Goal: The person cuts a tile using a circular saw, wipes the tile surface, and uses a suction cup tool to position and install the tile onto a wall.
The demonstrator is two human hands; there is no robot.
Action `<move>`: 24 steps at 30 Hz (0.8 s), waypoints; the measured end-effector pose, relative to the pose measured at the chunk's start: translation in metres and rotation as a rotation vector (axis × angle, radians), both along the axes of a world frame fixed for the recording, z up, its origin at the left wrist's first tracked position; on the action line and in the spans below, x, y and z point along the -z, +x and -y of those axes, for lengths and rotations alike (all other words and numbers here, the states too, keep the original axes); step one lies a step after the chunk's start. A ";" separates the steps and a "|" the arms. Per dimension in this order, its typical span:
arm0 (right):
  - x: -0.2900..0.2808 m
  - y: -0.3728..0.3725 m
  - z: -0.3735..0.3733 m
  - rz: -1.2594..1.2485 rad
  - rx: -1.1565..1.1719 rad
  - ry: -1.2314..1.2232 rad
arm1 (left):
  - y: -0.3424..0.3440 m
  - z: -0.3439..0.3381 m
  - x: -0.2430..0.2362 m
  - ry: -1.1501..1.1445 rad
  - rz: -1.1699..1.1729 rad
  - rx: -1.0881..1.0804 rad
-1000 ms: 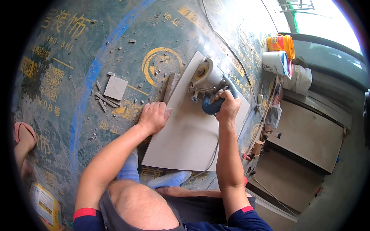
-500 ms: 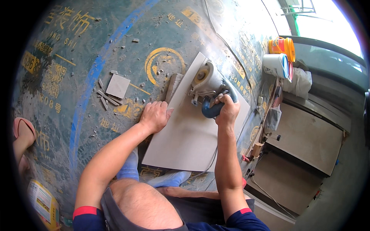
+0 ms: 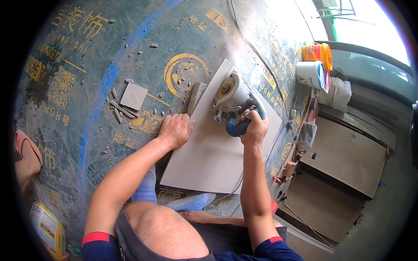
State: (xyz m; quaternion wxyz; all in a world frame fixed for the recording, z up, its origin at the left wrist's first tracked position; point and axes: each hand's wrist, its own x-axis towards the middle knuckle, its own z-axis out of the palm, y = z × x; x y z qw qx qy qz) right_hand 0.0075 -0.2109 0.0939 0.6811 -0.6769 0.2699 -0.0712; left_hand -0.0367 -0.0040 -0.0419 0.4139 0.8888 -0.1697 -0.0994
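Pale grey tile (image 3: 200, 161) lies with its long axis slanting away and rightward from the person; the power saw (image 3: 235, 93) sits over its far half, just ahead and left of the right hand (image 3: 254, 126), the nearer one, closed round its blue handle (image 3: 235, 127); the left hand (image 3: 175, 130), loosely bent, meets the tile's left edge; whether it grips there, I cannot tell.
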 end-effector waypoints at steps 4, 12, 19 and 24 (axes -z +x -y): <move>0.004 -0.003 -0.005 -0.015 0.011 -0.017 | -0.003 -0.001 0.007 -0.010 -0.003 -0.010; 0.004 -0.009 -0.004 -0.006 0.031 -0.018 | -0.001 0.000 0.002 -0.001 0.006 -0.004; 0.004 -0.013 -0.007 -0.007 0.044 -0.014 | -0.002 0.000 0.004 -0.010 0.015 -0.011; 0.003 -0.016 -0.009 -0.024 0.052 -0.010 | -0.002 0.001 0.004 -0.005 0.012 -0.009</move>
